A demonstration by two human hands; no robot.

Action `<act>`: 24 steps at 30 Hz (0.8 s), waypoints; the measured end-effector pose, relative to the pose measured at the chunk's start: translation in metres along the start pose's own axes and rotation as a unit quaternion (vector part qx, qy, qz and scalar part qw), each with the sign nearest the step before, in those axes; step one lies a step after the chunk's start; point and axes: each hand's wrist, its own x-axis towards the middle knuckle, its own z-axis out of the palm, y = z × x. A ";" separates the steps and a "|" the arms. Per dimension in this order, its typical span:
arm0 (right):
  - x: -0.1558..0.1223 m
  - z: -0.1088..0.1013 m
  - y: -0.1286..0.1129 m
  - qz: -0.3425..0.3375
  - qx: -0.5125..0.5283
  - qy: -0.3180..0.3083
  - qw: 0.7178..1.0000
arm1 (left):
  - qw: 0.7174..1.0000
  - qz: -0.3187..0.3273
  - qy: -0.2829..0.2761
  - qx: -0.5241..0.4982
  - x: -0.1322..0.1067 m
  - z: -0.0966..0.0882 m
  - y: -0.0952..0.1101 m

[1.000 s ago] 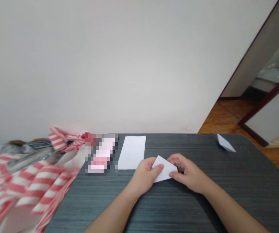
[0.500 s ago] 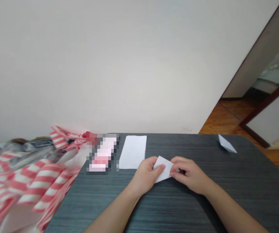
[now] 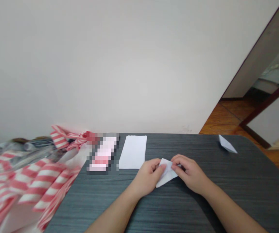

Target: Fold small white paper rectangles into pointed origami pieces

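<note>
Between my hands is a small folded sheet of white paper (image 3: 166, 176), held just above the dark table. My left hand (image 3: 150, 176) grips its left side, thumb on top and fingers underneath. At its upper right edge, my right hand (image 3: 188, 173) pinches the paper between thumb and fingers. Parts of the paper are hidden under both hands. Behind my left hand lies a stack of flat white paper (image 3: 133, 152).
A folded white paper piece (image 3: 227, 144) rests at the table's far right. Left of the paper stack is a blurred-out pinkish item (image 3: 104, 153). Red-and-white striped cloth (image 3: 42, 181) is heaped beyond the left edge of the dark wood-grain table (image 3: 100, 197). A wall (image 3: 134, 64) stands behind.
The paper in my hands has turned and tilted, its lower corner now nearer to me. My right thumb has shifted onto its upper right part. Everything else lies as before.
</note>
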 end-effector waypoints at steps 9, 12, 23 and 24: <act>0.000 0.001 0.004 0.033 -0.023 0.029 0.999 | 0.996 0.016 -0.026 -0.088 -0.003 0.003 0.002; 0.001 0.000 0.003 0.040 -0.018 0.028 0.999 | 0.996 -0.017 -0.018 -0.087 -0.002 0.003 0.001; -0.007 0.010 0.017 0.132 0.145 0.018 0.980 | 0.989 -0.066 0.002 -0.132 0.001 0.004 0.004; -0.007 0.010 0.018 0.138 0.159 0.007 0.978 | 0.988 -0.067 0.003 -0.135 0.002 0.004 0.005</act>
